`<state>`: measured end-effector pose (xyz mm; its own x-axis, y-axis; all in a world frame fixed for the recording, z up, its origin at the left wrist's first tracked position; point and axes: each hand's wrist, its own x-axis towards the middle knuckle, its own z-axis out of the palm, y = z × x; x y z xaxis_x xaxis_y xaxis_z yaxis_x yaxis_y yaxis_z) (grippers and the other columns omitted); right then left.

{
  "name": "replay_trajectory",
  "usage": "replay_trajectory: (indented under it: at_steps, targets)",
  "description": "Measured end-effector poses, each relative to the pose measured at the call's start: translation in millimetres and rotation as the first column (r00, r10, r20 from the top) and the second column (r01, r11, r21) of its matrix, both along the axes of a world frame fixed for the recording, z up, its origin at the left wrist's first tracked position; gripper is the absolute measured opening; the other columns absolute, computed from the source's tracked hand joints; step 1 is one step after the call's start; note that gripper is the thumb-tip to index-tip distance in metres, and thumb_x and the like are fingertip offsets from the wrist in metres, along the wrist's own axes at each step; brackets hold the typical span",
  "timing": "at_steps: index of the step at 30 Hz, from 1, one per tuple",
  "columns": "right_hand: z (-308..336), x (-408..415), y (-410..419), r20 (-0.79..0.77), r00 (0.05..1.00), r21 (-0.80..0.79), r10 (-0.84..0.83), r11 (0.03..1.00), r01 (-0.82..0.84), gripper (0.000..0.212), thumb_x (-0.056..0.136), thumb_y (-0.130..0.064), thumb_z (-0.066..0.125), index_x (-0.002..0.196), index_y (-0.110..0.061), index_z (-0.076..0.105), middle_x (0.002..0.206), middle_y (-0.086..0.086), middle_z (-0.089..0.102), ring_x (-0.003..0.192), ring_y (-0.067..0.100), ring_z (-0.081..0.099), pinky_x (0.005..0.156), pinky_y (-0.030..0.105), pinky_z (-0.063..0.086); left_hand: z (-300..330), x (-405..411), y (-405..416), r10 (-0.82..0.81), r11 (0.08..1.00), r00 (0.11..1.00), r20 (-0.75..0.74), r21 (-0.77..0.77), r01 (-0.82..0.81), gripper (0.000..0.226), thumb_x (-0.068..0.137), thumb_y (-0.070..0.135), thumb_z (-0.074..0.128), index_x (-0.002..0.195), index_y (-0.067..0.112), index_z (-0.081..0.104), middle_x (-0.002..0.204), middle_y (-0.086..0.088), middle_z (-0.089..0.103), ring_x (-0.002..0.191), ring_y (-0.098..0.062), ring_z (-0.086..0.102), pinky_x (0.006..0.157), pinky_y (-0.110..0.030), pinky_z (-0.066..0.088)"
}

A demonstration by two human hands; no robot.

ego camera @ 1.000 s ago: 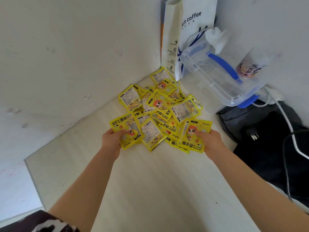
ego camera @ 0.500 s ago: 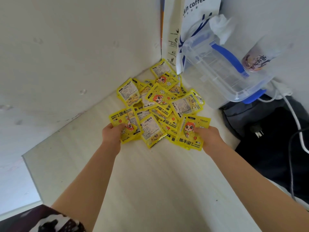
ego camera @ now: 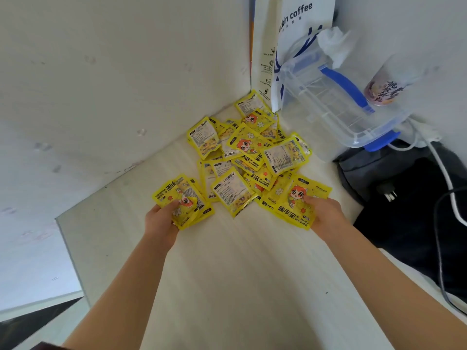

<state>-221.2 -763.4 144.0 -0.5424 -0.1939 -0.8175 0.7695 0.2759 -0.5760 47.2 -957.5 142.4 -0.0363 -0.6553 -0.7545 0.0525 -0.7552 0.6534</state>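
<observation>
A heap of several yellow hand-warmer packets (ego camera: 250,150) lies on the pale table (ego camera: 227,286), pushed into the corner of the wall. My left hand (ego camera: 161,218) grips a crumpled packet (ego camera: 180,198) at the heap's near left edge, drawn a little clear of the pile. My right hand (ego camera: 323,213) holds another packet (ego camera: 300,198) with a red-haired cartoon figure at the near right edge, thumb on top of it.
A clear plastic box with blue clips (ego camera: 336,102) stands at the back right, a white tissue (ego camera: 333,44) above it. A white coffee paper bag (ego camera: 298,34) leans in the corner. A printed cup (ego camera: 386,89), a black bag (ego camera: 409,198), a plug and white cable (ego camera: 444,178) lie right.
My left hand has pulled its packet towards me and left, away from the heap, and crumpled it. My right hand keeps its packet in nearly the same place.
</observation>
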Motion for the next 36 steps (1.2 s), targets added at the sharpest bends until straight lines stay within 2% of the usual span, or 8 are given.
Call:
replay_trajectory:
  at_steps: [5, 10, 14, 16, 20, 28, 32, 36]
  targets:
    - [5, 14, 31, -0.012, 1.000, -0.035, 0.003, 0.999, -0.003, 0.024, 0.088, 0.003, 0.061, 0.111, -0.006, 0.061, 0.100, 0.015, 0.069, 0.085, 0.032, 0.069, 0.076, 0.051, 0.055, 7, 24, 25, 0.018, 1.000, 1.000, -0.024, -0.009, -0.018, 0.021, 0.090, -0.003, 0.058, 0.107, 0.007, 0.064, 0.117, -0.020, 0.067, 0.108, -0.038, 0.064, 0.092, -0.060, 0.049]
    - [12, 41, 64, -0.039, 0.999, -0.096, 0.017, 0.995, -0.020, 0.022, 0.088, 0.004, 0.060, 0.102, -0.011, 0.066, 0.106, 0.016, 0.070, 0.096, 0.037, 0.068, 0.088, 0.059, 0.051, 12, 40, 57, -0.013, 1.000, 0.998, -0.060, -0.002, 0.013, 0.029, 0.090, -0.003, 0.055, 0.118, 0.005, 0.062, 0.115, -0.019, 0.068, 0.099, -0.035, 0.068, 0.078, -0.052, 0.057]
    - [27, 76, 91, -0.084, 0.996, -0.067, 0.005, 0.998, -0.011, 0.018, 0.089, 0.001, 0.060, 0.101, -0.012, 0.066, 0.100, 0.013, 0.070, 0.089, 0.032, 0.069, 0.081, 0.050, 0.055, 17, 53, 83, -0.075, 0.997, 0.994, -0.078, 0.015, 0.076, 0.029, 0.090, -0.002, 0.056, 0.117, 0.004, 0.063, 0.114, -0.020, 0.069, 0.104, -0.038, 0.066, 0.086, -0.057, 0.053]
    - [30, 99, 106, -0.091, 0.996, -0.068, -0.003, 0.998, -0.003, 0.021, 0.089, -0.001, 0.060, 0.106, -0.011, 0.066, 0.102, 0.013, 0.071, 0.091, 0.033, 0.069, 0.083, 0.053, 0.055, 18, 61, 98, -0.133, 0.991, 0.988, -0.074, 0.022, 0.135, 0.027, 0.091, -0.002, 0.056, 0.116, 0.004, 0.063, 0.112, -0.019, 0.069, 0.104, -0.037, 0.066, 0.089, -0.058, 0.052]
    - [29, 151, 137, -0.087, 0.993, -0.094, -0.077, 0.993, 0.069, 0.019, 0.090, 0.000, 0.058, 0.100, -0.013, 0.067, 0.100, 0.012, 0.072, 0.094, 0.033, 0.069, 0.088, 0.056, 0.052, 17, 81, 117, -0.285, 0.958, 0.955, -0.082, 0.013, 0.287, 0.022, 0.091, -0.002, 0.056, 0.110, 0.007, 0.065, 0.112, -0.020, 0.069, 0.103, -0.037, 0.066, 0.089, -0.058, 0.052]
    - [22, 258, 199, -0.065, 0.958, -0.082, -0.281, 0.958, 0.275, 0.022, 0.091, -0.004, 0.059, 0.109, -0.011, 0.067, 0.105, 0.015, 0.072, 0.094, 0.033, 0.069, 0.090, 0.057, 0.052, 18, 121, 147, -0.575, 0.818, 0.817, -0.042, -0.044, 0.573, 0.020, 0.090, 0.000, 0.059, 0.107, 0.008, 0.067, 0.103, -0.014, 0.072, 0.090, -0.029, 0.070, 0.077, -0.048, 0.058]
    - [22, 306, 237, -0.035, 0.905, -0.117, -0.424, 0.901, 0.417, 0.024, 0.092, -0.004, 0.057, 0.112, -0.012, 0.066, 0.105, 0.014, 0.072, 0.096, 0.034, 0.069, 0.089, 0.061, 0.050, 23, 128, 188, -0.720, 0.694, 0.693, -0.036, -0.042, 0.719, 0.022, 0.090, 0.002, 0.060, 0.112, 0.006, 0.066, 0.105, -0.014, 0.072, 0.088, -0.027, 0.071, 0.078, -0.047, 0.058]
    - [26, 346, 289, 0.003, 0.805, -0.103, -0.594, 0.800, 0.591, 0.027, 0.093, -0.002, 0.055, 0.118, -0.009, 0.063, 0.109, 0.017, 0.070, 0.096, 0.036, 0.068, 0.086, 0.061, 0.051, 26, 125, 238, -0.837, 0.547, 0.545, -0.038, -0.050, 0.836, 0.021, 0.089, 0.000, 0.061, 0.109, 0.005, 0.066, 0.101, -0.016, 0.073, 0.075, -0.023, 0.074, 0.067, -0.041, 0.061]
